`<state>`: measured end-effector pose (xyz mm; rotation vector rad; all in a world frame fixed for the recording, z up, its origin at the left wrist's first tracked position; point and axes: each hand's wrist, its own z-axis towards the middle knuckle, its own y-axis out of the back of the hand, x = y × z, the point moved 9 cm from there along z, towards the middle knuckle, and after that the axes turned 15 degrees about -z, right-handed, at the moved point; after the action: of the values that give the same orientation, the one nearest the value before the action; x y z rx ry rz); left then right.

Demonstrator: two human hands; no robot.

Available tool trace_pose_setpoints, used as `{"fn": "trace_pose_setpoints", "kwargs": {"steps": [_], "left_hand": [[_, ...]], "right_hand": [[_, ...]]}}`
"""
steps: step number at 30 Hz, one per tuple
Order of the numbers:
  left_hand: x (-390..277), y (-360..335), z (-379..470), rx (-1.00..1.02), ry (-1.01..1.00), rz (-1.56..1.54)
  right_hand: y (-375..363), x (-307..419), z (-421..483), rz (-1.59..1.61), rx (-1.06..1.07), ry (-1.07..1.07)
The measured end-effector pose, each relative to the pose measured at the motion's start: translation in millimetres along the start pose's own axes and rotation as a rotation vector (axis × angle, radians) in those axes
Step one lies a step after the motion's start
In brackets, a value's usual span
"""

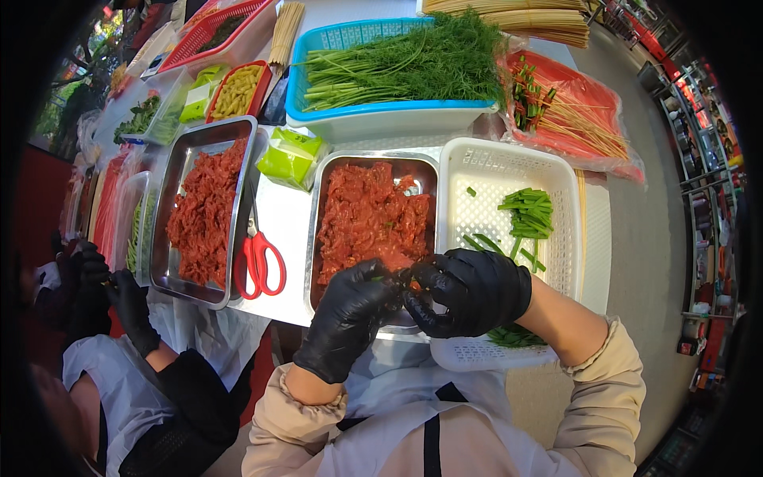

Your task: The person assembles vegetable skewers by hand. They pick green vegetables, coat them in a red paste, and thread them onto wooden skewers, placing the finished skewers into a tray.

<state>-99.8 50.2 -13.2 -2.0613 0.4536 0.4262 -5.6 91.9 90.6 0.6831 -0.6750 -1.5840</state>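
Observation:
Both hands wear black gloves and meet over the near edge of a steel tray (314,238) of raw sliced red meat (372,220). My left hand (357,319) is pinched around a small green stalk piece, of which only a bit shows. Touching it at the fingertips, my right hand (471,292) has curled fingers; whatever they hold is hidden. To the right, a white perforated plastic basket (569,226) contains a bundle of cut green stalks (527,211) and several loose pieces. My right hand and forearm cover the basket's near left part.
Red-handled scissors (260,265) lie between this tray and a second meat tray (158,250). Behind are a green tissue pack (290,156), a blue-rimmed basket (393,113) of dill (417,59) and bamboo skewers (530,21). A co-worker's gloved hands (128,304) are at left.

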Motion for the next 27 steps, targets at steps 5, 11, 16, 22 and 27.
{"fn": "trace_pose_setpoints", "kwargs": {"steps": [5, 11, 16, 22, 27], "left_hand": [[-1, -6, 0, 0.007, 0.019, 0.020], [-6, -1, 0, -0.034, -0.059, 0.130], [-10, 1, 2, -0.057, -0.169, 0.298], [-2, 2, 3, -0.051, -0.102, 0.270], [2, 9, 6, -0.048, -0.109, 0.353]], "right_hand": [[-5, -5, 1, 0.009, 0.043, -0.031], [-6, -7, 9, 0.113, 0.133, -0.030], [-23, -20, -4, 0.263, 0.265, -0.220], [-24, -34, -2, 0.483, 0.307, -0.429], [-34, -37, -8, 0.559, 0.328, -0.531]]}}
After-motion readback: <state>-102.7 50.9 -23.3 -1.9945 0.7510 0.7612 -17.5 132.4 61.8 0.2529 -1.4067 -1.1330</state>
